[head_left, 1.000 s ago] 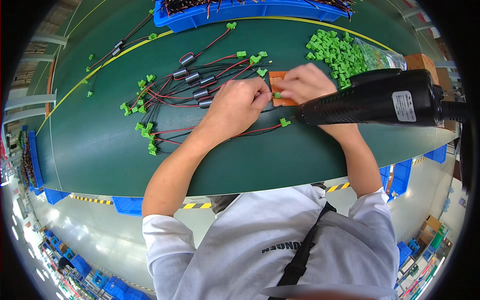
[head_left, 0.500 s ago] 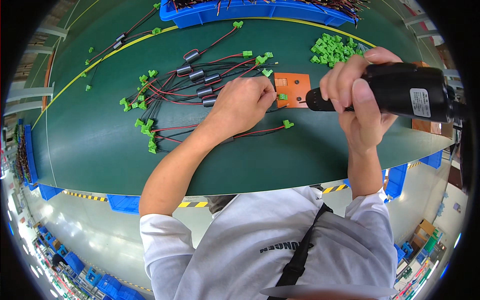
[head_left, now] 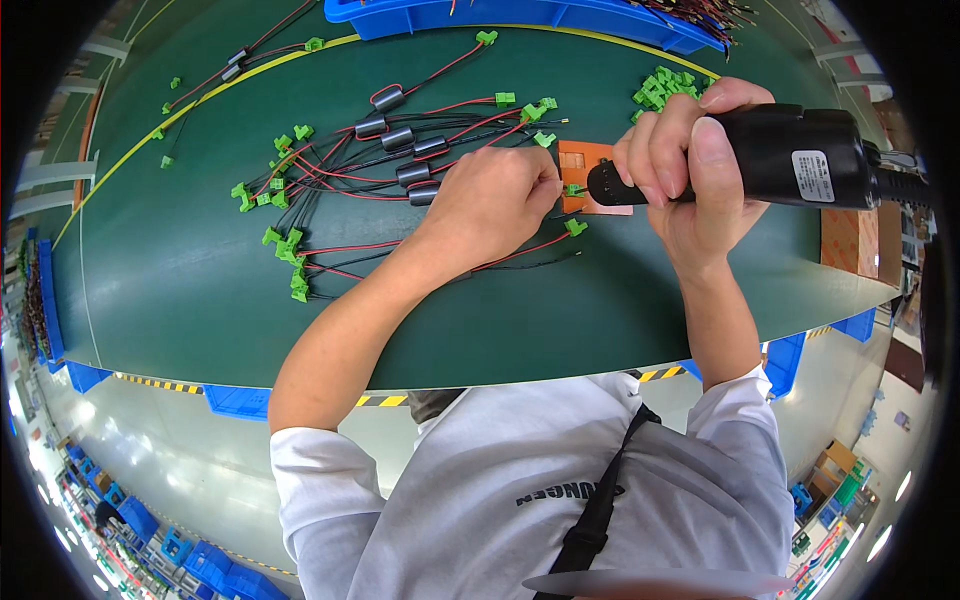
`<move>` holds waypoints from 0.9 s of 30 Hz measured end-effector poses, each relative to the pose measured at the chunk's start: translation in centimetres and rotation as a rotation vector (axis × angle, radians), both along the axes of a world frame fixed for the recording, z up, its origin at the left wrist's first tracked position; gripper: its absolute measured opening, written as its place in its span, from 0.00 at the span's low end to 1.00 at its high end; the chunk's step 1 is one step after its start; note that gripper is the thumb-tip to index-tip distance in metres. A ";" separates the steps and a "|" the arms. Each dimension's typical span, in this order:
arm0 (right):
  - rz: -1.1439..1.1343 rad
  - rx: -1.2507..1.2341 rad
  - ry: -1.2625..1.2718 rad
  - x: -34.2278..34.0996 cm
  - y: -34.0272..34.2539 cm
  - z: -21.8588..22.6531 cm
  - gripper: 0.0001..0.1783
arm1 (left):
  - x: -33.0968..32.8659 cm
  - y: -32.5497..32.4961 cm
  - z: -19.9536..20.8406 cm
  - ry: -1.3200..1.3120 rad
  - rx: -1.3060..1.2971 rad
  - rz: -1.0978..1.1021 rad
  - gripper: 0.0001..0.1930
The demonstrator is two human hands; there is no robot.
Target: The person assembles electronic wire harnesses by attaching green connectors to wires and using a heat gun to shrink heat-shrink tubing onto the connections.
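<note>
My right hand [head_left: 695, 185] is wrapped round a black electric screwdriver [head_left: 785, 150], lying almost level with its nose pointing left. That nose is over an orange fixture block [head_left: 583, 150] and hides much of it. At the block's left edge sits a small green terminal connector [head_left: 573, 190], close by the screwdriver's nose. My left hand [head_left: 497, 198] is closed in a pinch just left of this connector; what is between its fingertips is hidden. Under and beyond my left hand lie red and black wire leads with dark cylinders [head_left: 397, 139] and green connectors [head_left: 289, 246].
Loose green connectors [head_left: 665, 88] form a pile beyond the right hand. A blue bin [head_left: 500, 18] of wires stands at the far edge of the green table [head_left: 200, 320]. A cardboard box [head_left: 850, 238] sits at the right. Another lead [head_left: 232, 72] lies far left.
The screwdriver in my right hand has moved left and slightly away, its nose now over the connector on the orange block. My left hand keeps its pinch. The view has shifted slightly.
</note>
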State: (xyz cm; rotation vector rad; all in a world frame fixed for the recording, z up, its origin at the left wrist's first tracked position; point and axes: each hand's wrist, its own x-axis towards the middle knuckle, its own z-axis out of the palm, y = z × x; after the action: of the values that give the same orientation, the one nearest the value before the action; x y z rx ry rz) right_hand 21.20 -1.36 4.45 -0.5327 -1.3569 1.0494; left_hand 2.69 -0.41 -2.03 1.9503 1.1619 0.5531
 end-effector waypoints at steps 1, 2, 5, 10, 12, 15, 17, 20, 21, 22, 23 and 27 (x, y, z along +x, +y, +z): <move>0.004 0.000 -0.003 0.0 0.0 0.0 0.13 | 0.0 0.0 -0.1 -0.006 0.011 0.001 0.10; 0.004 -0.001 -0.004 0.2 0.1 -0.1 0.13 | 0.1 0.0 -0.1 -0.012 0.021 0.002 0.10; 0.118 0.034 -0.002 0.6 0.6 -0.5 0.10 | 0.0 0.0 0.0 -0.012 0.001 0.006 0.10; 0.148 0.001 0.014 0.2 0.7 -0.7 0.08 | 0.1 0.0 0.1 -0.016 0.012 0.002 0.09; 0.151 0.003 0.008 0.2 0.7 -0.6 0.08 | 0.0 0.0 0.1 -0.021 0.013 0.003 0.09; 0.155 0.005 -0.002 0.1 0.9 -0.5 0.08 | 0.0 0.1 0.2 -0.017 0.006 -0.002 0.09; 0.155 0.006 -0.008 0.1 0.9 -0.5 0.08 | -0.1 0.2 0.1 -0.019 0.005 -0.002 0.09; 0.147 0.016 0.003 0.2 0.8 -0.6 0.09 | 0.0 0.2 0.4 -0.001 -0.004 -0.006 0.09; 0.127 0.012 0.006 0.3 0.9 -0.6 0.10 | 0.0 0.2 0.4 -0.001 0.000 -0.010 0.09; 0.106 0.008 0.008 0.3 0.8 -0.6 0.11 | 0.0 0.2 0.4 -0.003 -0.003 -0.006 0.09; 0.102 0.012 0.008 0.5 0.8 -0.5 0.11 | 0.0 0.2 0.3 -0.005 -0.006 -0.002 0.09; 0.145 0.013 0.086 0.8 0.8 -0.4 0.15 | -0.1 0.2 0.0 -0.022 0.020 -0.013 0.09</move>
State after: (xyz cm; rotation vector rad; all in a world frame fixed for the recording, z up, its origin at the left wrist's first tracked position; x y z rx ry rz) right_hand 22.04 -0.52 4.08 -0.3794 -1.3401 1.1672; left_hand 2.63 -0.24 -2.03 1.9631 1.1333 0.5800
